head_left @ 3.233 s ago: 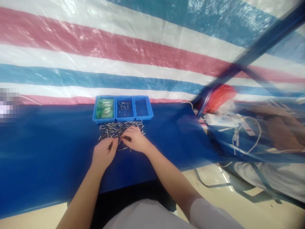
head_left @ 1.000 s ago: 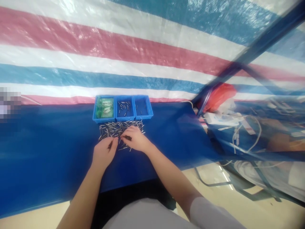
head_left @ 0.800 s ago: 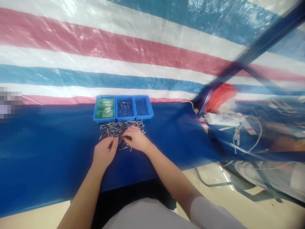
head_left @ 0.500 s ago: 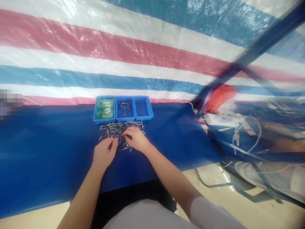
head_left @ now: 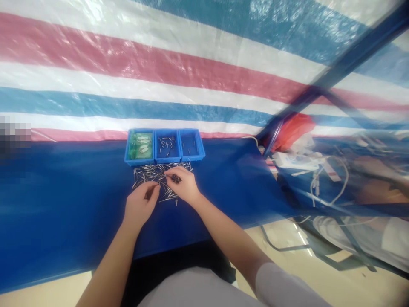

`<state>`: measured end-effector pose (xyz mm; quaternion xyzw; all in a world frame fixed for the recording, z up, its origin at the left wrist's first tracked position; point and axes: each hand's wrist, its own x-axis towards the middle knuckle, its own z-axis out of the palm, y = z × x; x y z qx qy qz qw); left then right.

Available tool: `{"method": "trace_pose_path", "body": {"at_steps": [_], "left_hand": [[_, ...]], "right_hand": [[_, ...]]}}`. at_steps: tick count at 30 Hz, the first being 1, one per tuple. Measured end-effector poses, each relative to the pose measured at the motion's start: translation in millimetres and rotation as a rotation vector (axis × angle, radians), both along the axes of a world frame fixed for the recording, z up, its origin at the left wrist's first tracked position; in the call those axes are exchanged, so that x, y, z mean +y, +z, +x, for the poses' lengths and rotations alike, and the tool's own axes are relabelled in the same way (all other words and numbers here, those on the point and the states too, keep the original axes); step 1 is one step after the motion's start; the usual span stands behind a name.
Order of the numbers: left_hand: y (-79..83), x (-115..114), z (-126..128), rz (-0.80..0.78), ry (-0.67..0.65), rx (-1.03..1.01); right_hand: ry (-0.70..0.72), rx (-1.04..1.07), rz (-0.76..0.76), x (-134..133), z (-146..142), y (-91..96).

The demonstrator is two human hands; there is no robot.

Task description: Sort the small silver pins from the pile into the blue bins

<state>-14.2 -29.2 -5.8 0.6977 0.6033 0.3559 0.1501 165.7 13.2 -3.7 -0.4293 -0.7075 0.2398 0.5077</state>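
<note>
A loose pile of thin silvery metal pins (head_left: pixel 147 171) lies on the blue table, just in front of a row of blue bins. At the pile's near left edge is my left hand (head_left: pixel 140 204), thumb and fingers pinched together; whatever is between them is too small to make out. My right hand (head_left: pixel 185 184) reaches over the pile's right side, its thumb and forefinger closed at the pins. Several pins show through the gap under its curled fingers. Whether a pin sits in that pinch is unclear. The two hands are close together but apart.
The left bin (head_left: pixel 128 160) holds green-tinted packets, the middle bin (head_left: pixel 168 160) several short pins, the right bin (head_left: pixel 193 158) a few. Striped sheeting (head_left: pixel 204 94) hangs behind the blue table (head_left: pixel 64 204). Rightward are a dark metal frame (head_left: pixel 345 64), a red bag (head_left: pixel 295 130) and white cables (head_left: pixel 347 175).
My right hand has shifted slightly and rolled, opening a wider gap under its fingers. My left hand stays almost in place, its fingertips a touch nearer the right hand.
</note>
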Motion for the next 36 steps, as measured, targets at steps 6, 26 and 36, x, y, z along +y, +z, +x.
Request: {"method": "trace_pose_path", "body": {"at_steps": [6, 26, 36], "left_hand": [[-2.3, 1.4, 0.2, 0.039, -0.032, -0.002], [-4.3, -0.1, 0.4, 0.066, -0.118, 0.085], [-2.4, -4.0, 0.8, -0.003, 0.038, -0.010]], "right_hand": [[0.053, 0.006, -0.025, -3.5, -1.1, 2.6], [0.202, 0.282, -0.303, -7.1, -7.0, 9.3], [0.211, 0.360, -0.353, -7.4, -7.7, 9.2]]}}
